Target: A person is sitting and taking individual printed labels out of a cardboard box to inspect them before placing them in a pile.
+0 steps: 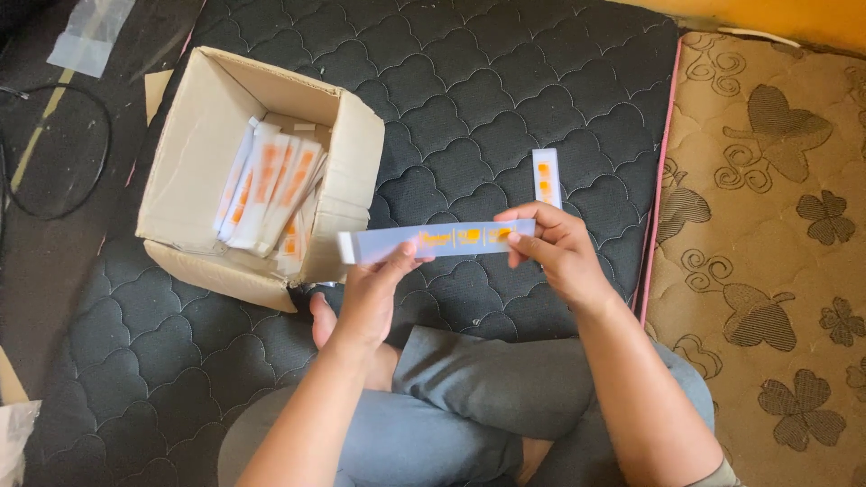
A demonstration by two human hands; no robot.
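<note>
The left hand [374,293] pinches the lower edge of a long, flat carton [437,241] — pale blue-white with orange marks — thumb on its near face, close to the carton's left half; the right hand [552,245] grips the same carton at its right end, fingers curled over the top and thumb pressed on the front; the carton lies level between the two hands, held in the air above the person's crossed legs.

Just beyond the right hand, a second carton [546,178] of the same kind lies flat on the dark quilted mattress [469,81], pointing away from the person and apart from the fingers.

To the left of the left hand and a little farther out sits an open cardboard box [203,153] on the mattress, its flaps up; inside it, more cartons [271,185] of the same sort lean together in a stack.

Well to the right of the right hand lies a tan mattress [767,225] with a dark flower pattern — a pink seam runs between the two.
</note>
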